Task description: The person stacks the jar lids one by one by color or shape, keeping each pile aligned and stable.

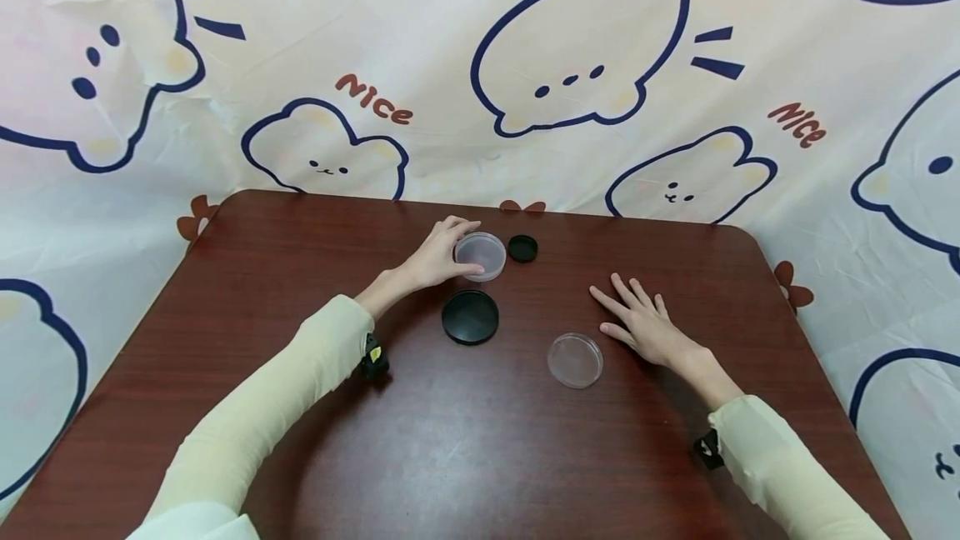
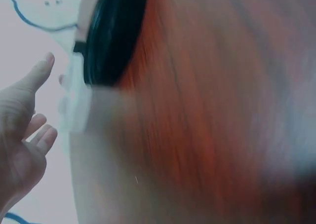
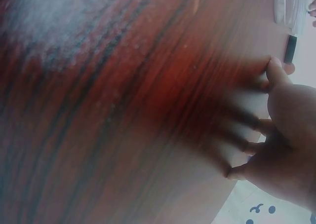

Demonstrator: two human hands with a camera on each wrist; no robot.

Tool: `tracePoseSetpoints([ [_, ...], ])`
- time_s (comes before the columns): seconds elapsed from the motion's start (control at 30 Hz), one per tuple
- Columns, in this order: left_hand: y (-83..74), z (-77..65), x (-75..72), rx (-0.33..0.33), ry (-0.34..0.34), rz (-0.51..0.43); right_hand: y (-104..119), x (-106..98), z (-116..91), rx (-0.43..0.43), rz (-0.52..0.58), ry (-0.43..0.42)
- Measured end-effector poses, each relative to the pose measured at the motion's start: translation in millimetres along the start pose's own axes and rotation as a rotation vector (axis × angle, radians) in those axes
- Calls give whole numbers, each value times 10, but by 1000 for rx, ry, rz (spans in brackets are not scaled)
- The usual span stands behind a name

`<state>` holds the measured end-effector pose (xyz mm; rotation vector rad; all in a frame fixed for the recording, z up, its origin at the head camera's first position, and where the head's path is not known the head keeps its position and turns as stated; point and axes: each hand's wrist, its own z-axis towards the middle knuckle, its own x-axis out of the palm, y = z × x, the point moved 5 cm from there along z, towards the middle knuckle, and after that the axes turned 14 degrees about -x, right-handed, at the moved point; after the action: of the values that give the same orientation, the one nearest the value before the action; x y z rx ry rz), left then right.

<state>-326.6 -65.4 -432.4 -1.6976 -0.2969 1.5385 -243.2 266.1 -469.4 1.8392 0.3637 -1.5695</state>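
Observation:
My left hand (image 1: 435,258) is at a clear round shallow dish (image 1: 481,257) toward the back of the table, its thumb over the near rim and its fingers by the far rim. From the left wrist view, the thumb (image 2: 40,72) looks raised apart from the dish. A large black disc (image 1: 470,317) lies just in front of that dish; a small black disc (image 1: 522,248) is to its right. Nearer the front lies a second clear round dish (image 1: 575,361). To its right my right hand (image 1: 647,325) has its fingers spread, holding nothing, low at the tabletop.
The dark wooden table (image 1: 420,440) has rounded back corners. Behind and beside it hangs a pale cloth (image 1: 450,40) printed with cartoon animals. Dark cameras are worn on the left wrist (image 1: 373,358) and right wrist (image 1: 708,450).

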Motion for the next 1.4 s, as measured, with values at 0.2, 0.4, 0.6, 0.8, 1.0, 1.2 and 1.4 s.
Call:
tracePoseSetpoints([
  [0.2, -337, -207, 207, 65, 9, -52, -5, -13, 1, 0, -1, -2],
  [0.4, -665, -496, 547, 105, 76, -154, -8, -21, 11, -6, 23, 2],
  [0.6, -872, -636, 888, 102, 170, -223, -11, -1, -18, -6, 47, 17],
  [0.8, -923, -665, 1142, 75, 240, -194, 8, -33, -17, -10, 93, 7],
  [1.0, -976, -694, 1251, 58, 223, -81, 22, -78, 15, -19, 88, 8],
  [1.2, -1089, -670, 1395, 91, 202, -1, -11, -81, 8, -22, 75, 10],
  [1.4, -1115, -666, 1438, 75, 205, 31, -26, -51, -9, -20, 79, 4],
])
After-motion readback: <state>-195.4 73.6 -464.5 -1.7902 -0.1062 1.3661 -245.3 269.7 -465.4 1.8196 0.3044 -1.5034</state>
